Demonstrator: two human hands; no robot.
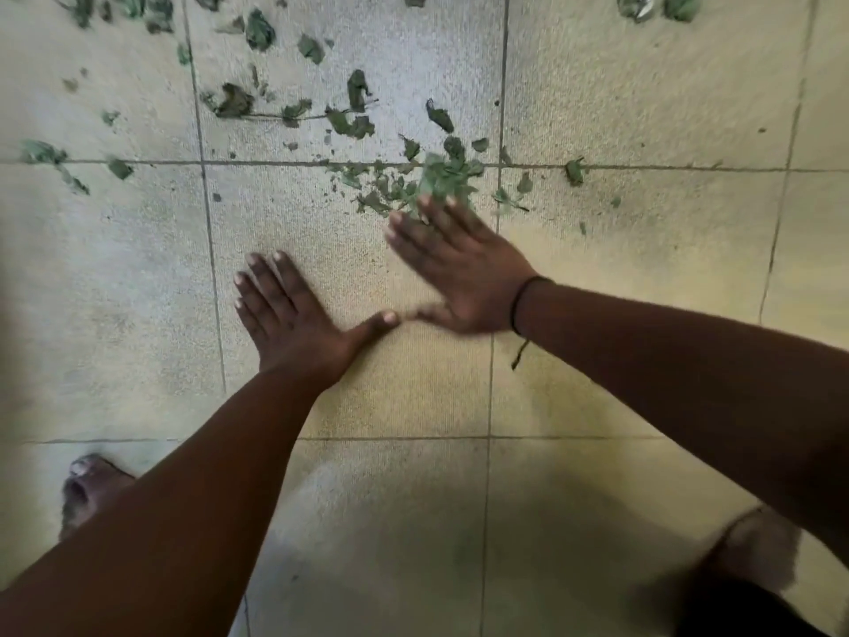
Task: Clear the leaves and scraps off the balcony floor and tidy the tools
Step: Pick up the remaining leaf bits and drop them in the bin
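Green leaves and scraps lie scattered over the pale tiled balcony floor (pixel 620 85). A small heap of leaf bits (pixel 427 181) sits just beyond the fingertips of my right hand (pixel 459 268), which is flat, blurred, fingers together and touching the heap's near edge. My left hand (pixel 294 314) rests flat on the tile, fingers spread, holding nothing, its thumb tip close to the right thumb. A leafy stem (pixel 294 114) lies farther back, and more loose leaves (pixel 138 9) are spread at the top left. No tools are visible.
My bare left foot (pixel 89 485) stands at the lower left and my right foot (pixel 753 549), blurred, at the lower right. A few leaves (pixel 661 4) lie at the top right. Grout lines cross the tiles.
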